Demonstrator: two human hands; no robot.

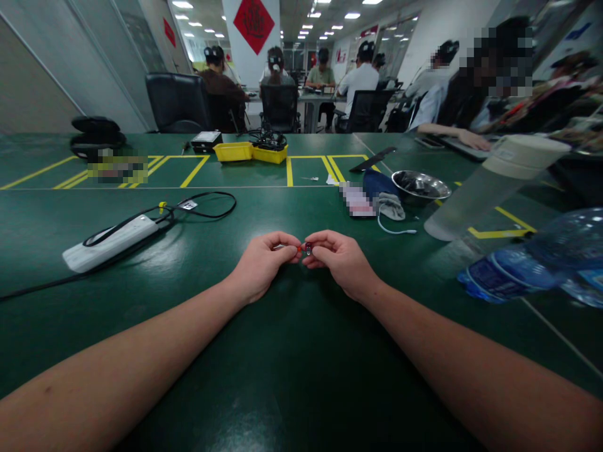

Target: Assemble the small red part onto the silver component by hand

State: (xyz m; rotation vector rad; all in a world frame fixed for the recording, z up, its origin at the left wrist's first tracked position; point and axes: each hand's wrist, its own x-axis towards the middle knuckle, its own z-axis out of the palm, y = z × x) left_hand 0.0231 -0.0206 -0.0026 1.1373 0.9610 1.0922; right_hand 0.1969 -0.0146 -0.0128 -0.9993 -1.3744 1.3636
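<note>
My left hand [264, 263] is closed in a pinch on a small orange piece [299, 248], most of which the fingertips hide. Facing it, my right hand [343, 260] pinches a small dark piece with a shiny bit [308, 249], too small to name. The fingertips of both hands almost meet just above the green tabletop [301, 351]. Whether the two pieces touch, I cannot tell.
A white power strip [113, 242] with a black cable lies left. Yellow trays [234, 152] stand at the back. On the right are a metal bowl [421, 184], a white cable [396, 231], a tilted frosted bottle [471, 194] and a blue water bottle [513, 270]. People sit beyond.
</note>
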